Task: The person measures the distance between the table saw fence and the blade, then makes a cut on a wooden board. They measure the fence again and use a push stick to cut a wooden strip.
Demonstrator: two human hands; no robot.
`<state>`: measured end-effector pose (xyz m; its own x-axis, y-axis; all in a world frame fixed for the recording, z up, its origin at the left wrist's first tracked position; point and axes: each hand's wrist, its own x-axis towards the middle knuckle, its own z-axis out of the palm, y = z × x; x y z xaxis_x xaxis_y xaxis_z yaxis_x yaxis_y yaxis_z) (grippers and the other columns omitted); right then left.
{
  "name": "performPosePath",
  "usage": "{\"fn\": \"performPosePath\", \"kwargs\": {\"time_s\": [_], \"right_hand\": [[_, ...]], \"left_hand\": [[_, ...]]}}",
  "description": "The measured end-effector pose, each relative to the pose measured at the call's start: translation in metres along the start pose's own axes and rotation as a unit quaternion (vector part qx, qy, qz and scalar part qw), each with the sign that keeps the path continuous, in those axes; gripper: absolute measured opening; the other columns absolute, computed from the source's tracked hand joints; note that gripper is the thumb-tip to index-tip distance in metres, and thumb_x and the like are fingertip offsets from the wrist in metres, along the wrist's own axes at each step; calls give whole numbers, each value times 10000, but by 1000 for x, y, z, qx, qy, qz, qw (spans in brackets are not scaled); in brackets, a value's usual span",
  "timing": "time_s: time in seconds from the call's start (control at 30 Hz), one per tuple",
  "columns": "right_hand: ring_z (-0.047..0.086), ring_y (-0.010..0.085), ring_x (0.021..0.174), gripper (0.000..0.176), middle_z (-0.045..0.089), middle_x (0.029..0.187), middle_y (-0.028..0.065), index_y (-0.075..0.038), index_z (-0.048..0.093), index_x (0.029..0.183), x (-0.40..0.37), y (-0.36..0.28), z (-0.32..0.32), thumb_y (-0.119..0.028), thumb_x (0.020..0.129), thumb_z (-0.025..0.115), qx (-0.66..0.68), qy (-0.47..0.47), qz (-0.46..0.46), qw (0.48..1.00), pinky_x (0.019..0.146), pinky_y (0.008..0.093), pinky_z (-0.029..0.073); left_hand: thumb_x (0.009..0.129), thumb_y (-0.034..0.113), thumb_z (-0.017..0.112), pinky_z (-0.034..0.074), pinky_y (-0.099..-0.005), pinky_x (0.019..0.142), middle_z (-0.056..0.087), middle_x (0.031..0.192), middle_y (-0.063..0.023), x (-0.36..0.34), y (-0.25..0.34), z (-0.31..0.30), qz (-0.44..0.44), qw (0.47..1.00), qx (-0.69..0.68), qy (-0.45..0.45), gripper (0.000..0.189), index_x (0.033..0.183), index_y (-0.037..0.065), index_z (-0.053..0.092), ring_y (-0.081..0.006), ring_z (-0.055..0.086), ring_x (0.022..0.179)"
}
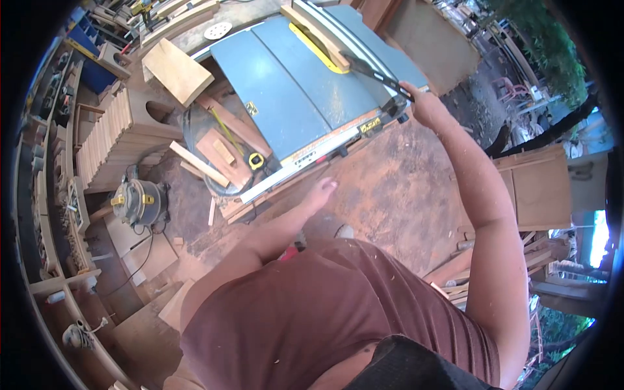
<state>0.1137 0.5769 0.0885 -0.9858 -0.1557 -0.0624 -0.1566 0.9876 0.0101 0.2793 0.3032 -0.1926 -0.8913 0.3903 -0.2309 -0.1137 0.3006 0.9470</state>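
My right hand (426, 106) is closed round the handle of a black push stick (377, 75). The stick's far end meets the near end of a narrow wood strip (315, 29) on the blue-grey table saw (260, 71). That strip lies along the yellow insert plate (315, 47), beside the silver rip fence (348, 32). Whether a blade is there cannot be made out. My left hand (320, 194) hangs in front of the saw's near edge, its fingers loosely apart, with nothing visible in it.
Left of the saw are a thick wood block (179, 70), a yellow tape measure (256, 160) and several offcuts. A shop vacuum (140, 203) with a cord stands on the floor. Shelves (42, 195) line the left; lumber (536, 250) is piled at right.
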Motion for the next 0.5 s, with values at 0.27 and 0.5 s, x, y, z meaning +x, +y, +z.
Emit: {"fn": "performPosePath", "kwargs": {"time_s": [0.27, 0.5], "right_hand": [[650, 396, 933, 637, 657, 994, 251, -299, 398, 1427, 7, -19, -14, -5, 868, 486, 2, -20, 36, 999, 808, 472, 502], [649, 405, 910, 617, 660, 960, 251, -290, 402, 1418, 16, -24, -15, -13, 873, 482, 0, -15, 25, 1000, 789, 482, 500]], "left_hand": [[962, 494, 369, 134, -462, 1186, 273, 1500, -243, 129, -77, 48, -217, 674, -656, 262, 722, 1426, -45, 250, -360, 237, 1427], [959, 491, 364, 119, -460, 1188, 254, 1508, -230, 144, -57, 39, -165, 577, -743, 295, 716, 1424, -43, 254, -353, 202, 1439]]}}
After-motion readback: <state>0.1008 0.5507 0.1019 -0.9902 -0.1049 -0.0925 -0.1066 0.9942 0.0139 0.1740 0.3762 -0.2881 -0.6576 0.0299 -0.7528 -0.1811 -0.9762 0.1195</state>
